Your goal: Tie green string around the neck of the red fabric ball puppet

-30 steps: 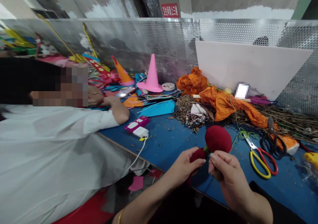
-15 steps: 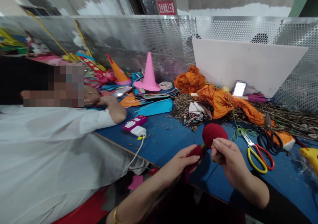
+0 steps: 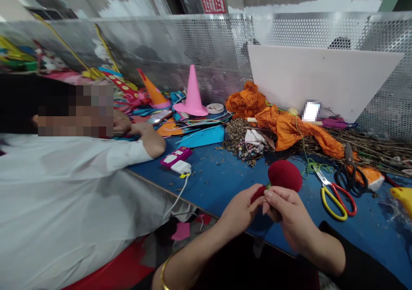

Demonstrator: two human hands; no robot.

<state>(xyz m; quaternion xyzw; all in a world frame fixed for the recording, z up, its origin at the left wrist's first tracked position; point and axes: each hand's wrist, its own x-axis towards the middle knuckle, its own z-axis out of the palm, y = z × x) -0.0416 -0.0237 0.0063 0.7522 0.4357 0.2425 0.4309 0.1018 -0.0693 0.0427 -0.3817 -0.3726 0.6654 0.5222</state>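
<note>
A round ball of dark red cloth [image 3: 285, 176], its neck bound with green thread [image 3: 268, 187], is held over the near edge of the blue table. My left hand [image 3: 243, 206] is closed around the gathered cloth below the neck. At the binding, my right hand [image 3: 283, 202] pinches with thumb and forefinger; what lies between those fingertips is too small to make out, though it sits right by the green thread. Right of the ball lie scissors with red and yellow handles [image 3: 337, 200], near a tangle of green thread [image 3: 317, 165].
Black scissors [image 3: 350, 174], orange cloth [image 3: 280, 129] and dry stalks [image 3: 380, 157] lie at the back right. A white board [image 3: 322, 77] leans on the mesh barrier. Left are a pink cone hat [image 3: 193, 95], a purple power bank [image 3: 176, 156] and a co-worker in white [image 3: 64, 187].
My right hand has moved left to the bound neck, meeting my left hand. The red ball has shifted slightly right and tilted.
</note>
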